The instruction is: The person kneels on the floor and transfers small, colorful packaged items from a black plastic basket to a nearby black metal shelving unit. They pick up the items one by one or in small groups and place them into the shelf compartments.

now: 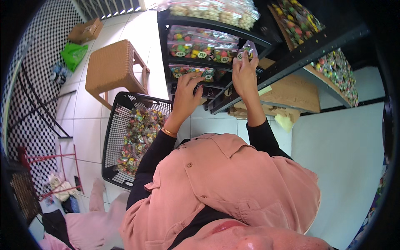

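My right hand (245,77) is raised to the middle shelf of a black rack, its fingers closed on a small clear bag of candy (248,46) at the right end of a row. Beside it stand similar zip bags of colourful candy (201,51) with round white labels. My left hand (186,95) is at the lower shelf, fingers apart and curved, the tips by the front of more candy bags (208,75). Whether those fingertips touch the bags is hard to tell. Nothing shows in the left palm.
A black plastic basket (109,146) full of candy bags (139,139) stands on the tiled floor at my left. Behind it is a brown woven stool (109,62). Bags of pale snacks (221,11) fill the top shelf. Cardboard boxes (291,93) and a slanting black beam (308,50) lie right.
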A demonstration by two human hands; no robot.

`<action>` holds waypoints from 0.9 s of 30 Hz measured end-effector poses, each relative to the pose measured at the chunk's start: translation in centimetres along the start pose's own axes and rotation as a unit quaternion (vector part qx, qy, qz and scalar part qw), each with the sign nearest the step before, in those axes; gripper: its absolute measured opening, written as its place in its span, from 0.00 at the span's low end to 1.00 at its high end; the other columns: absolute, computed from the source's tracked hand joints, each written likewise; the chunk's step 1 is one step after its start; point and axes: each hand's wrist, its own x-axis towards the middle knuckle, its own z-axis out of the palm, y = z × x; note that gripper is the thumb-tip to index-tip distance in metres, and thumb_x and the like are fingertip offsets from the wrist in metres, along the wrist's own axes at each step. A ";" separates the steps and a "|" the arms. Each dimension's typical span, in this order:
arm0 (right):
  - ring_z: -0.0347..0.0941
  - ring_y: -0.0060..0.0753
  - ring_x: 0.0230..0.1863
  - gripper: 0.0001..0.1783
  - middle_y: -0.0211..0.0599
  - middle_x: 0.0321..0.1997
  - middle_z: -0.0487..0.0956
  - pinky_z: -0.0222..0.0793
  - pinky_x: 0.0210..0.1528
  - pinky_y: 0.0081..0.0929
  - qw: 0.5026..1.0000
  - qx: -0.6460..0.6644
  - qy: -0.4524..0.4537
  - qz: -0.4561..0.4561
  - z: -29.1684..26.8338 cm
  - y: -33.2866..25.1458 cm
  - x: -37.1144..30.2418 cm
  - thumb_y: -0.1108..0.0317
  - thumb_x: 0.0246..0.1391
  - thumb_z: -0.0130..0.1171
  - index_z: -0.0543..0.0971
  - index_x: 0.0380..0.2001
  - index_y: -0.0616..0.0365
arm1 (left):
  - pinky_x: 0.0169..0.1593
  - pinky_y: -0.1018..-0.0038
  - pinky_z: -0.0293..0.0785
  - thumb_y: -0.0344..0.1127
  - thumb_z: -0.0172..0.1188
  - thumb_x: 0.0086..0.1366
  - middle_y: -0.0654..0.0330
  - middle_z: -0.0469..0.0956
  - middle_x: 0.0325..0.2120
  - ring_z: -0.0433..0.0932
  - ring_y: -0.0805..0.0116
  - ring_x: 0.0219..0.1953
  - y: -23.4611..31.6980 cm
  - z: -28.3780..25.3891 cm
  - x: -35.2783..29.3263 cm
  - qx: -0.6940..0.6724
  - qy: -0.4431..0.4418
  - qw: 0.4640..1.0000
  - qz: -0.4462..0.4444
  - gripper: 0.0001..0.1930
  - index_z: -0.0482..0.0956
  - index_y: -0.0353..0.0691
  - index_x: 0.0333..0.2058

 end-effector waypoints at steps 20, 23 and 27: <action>0.63 0.57 0.63 0.43 0.61 0.59 0.69 0.53 0.66 0.43 0.983 0.147 0.006 0.107 6.5 6.9 10.9 0.39 0.65 0.25 0.68 0.58 0.71 | 0.49 0.61 0.71 0.25 0.60 0.56 0.52 0.76 0.39 0.74 0.49 0.45 -3.0 -1.3 -8.3 -0.018 0.051 0.993 -0.108 0.12 0.79 0.35 0.40; 0.69 0.50 0.59 0.39 0.52 0.54 0.76 0.58 0.62 0.40 0.978 0.169 0.023 0.121 7.4 6.0 10.9 0.43 0.67 0.28 0.67 0.58 0.69 | 0.48 0.61 0.71 0.26 0.60 0.56 0.51 0.76 0.39 0.74 0.49 0.44 -3.8 -1.2 -8.8 -0.006 0.061 0.993 -0.101 0.11 0.79 0.35 0.40; 0.72 0.43 0.54 0.34 0.45 0.52 0.76 0.63 0.57 0.35 0.933 0.337 0.016 0.129 7.0 11.1 12.3 0.45 0.67 0.33 0.67 0.57 0.66 | 0.47 0.60 0.72 0.26 0.60 0.56 0.51 0.77 0.39 0.75 0.49 0.43 -3.5 -0.4 -8.6 -0.025 0.051 0.993 -0.106 0.11 0.79 0.35 0.40</action>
